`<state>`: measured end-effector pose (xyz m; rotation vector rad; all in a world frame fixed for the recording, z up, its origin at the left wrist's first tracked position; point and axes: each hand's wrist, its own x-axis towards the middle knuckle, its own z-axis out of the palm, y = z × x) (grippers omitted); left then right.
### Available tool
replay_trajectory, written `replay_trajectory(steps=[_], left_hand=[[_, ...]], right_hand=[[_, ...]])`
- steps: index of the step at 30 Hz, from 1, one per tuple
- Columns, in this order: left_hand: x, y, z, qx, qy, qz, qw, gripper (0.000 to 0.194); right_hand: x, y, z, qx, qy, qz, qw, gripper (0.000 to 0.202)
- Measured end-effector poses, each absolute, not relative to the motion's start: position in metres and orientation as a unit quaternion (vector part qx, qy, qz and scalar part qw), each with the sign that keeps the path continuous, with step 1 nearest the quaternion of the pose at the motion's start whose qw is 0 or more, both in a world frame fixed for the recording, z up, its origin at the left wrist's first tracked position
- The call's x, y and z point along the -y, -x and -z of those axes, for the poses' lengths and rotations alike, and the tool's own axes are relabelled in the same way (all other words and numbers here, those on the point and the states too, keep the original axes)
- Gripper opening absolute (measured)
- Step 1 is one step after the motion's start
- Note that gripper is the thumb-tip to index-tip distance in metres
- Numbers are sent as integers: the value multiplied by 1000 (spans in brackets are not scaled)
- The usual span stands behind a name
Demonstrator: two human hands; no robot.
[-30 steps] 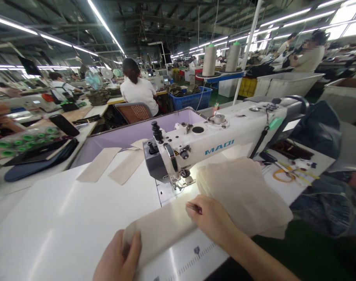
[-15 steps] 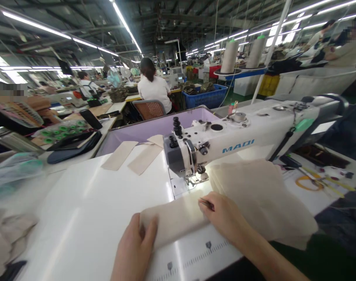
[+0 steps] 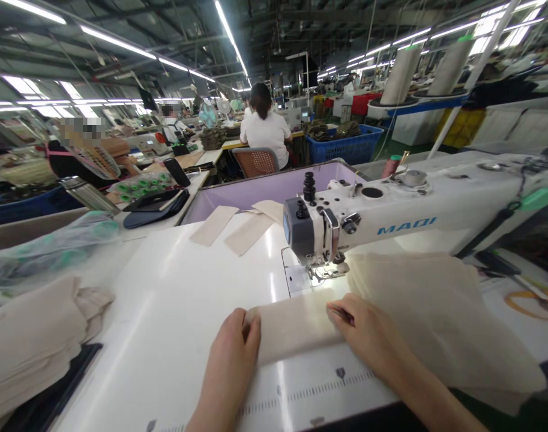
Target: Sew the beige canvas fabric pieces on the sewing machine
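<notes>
Clock taken from the beige strip (image 3: 294, 327), 12 = away from the wearer. Strip lies flat on the white surface (image 3: 165, 324), just short of the presser foot (image 3: 330, 273), which sits at 1 o'clock. Left hand (image 3: 233, 354) at 9, thumb and fingers pinching the strip's near-left end. Right hand (image 3: 368, 327) at 3, fingers closed around a small dark tool (image 3: 344, 313), tip at the strip's right end; tool type can't be made out. Sewing machine (image 3: 391, 210) runs from 12 out to 2. Larger beige cloth (image 3: 427, 306) at 3, beyond the right hand. Loose beige pieces (image 3: 249, 233) at 11, beside the machine head. Beige stack (image 3: 35, 342) at 9, well apart. Printed ruler (image 3: 319, 387) at 6. Co-worker in white (image 3: 265, 129) far off at 12, back turned.
</notes>
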<state>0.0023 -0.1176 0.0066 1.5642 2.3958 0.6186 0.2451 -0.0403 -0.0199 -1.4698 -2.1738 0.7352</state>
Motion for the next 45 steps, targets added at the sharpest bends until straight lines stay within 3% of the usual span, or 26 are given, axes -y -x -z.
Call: replay_trajectory(steps=[5,7,10,15,18,20,28,34,45], left_hand=[[118,-5,-6,-819,-540,-169,92,28],[120,-4,-5,-822,-548,-152,34,22],[121,-2,-7,-762,-634,-122,-53,28],[109,1,-18,-654,-755,11,54,34],[89,1,-21,-657,-752,-6,49,31],[71,-2,-20,-653,-755,-24,48,39],[14,-11,-3,-619,-782,-56,52,50],[-23,9,0,-513,-850,-97,73,41],[-50,12,0,-459,-875,-135,80,34]], right_hand=[[41,-247,16,803,507,-245,193,17],[39,-249,12,826,489,-224,171,16],[35,-253,5,864,443,-193,145,19],[31,-254,-2,886,407,-186,118,22],[35,-249,-2,881,429,-168,110,17],[42,-243,-1,875,445,-154,108,15],[62,-233,4,856,475,-158,132,25],[58,-224,6,860,474,-158,108,26],[52,-218,12,855,480,-148,132,21]])
